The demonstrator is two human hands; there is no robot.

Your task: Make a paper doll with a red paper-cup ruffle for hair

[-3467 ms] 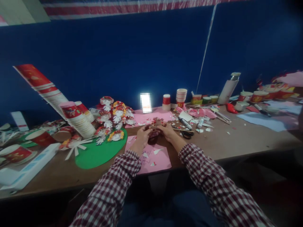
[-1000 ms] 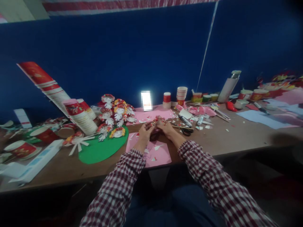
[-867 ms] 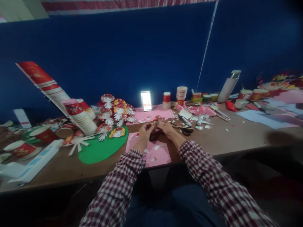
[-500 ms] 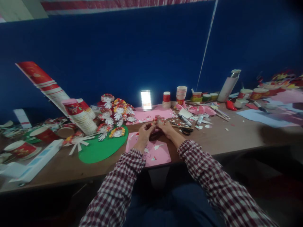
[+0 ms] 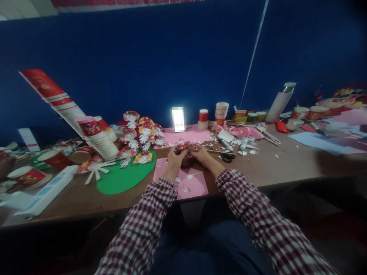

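My left hand (image 5: 175, 157) and my right hand (image 5: 202, 154) meet over the table, fingers closed from both sides on a small red paper-cup craft piece (image 5: 187, 146). Most of that piece is hidden by my fingers. Beneath my wrists lies a pink paper sheet (image 5: 197, 186) strewn with white and red scraps. Scissors (image 5: 228, 157) with dark handles rest to the right of my right hand, by a thin wooden stick (image 5: 213, 151). Left of my left hand, finished-looking paper figures (image 5: 146, 131) in red, yellow and white are piled at a green paper mat (image 5: 126, 179).
Tall stacks of paper cups (image 5: 99, 141) lean at the left, near a white box (image 5: 48, 193). Behind my hands are a bright blurred screen (image 5: 179, 119) and another pink sheet (image 5: 195, 134). Cup stacks (image 5: 221, 112), a marker (image 5: 226, 145) and a bottle (image 5: 281, 103) stand or lie to the right.
Both hands keep hold of the red piece and have shifted slightly around it, showing more red between the fingers. The whole view has moved a little.
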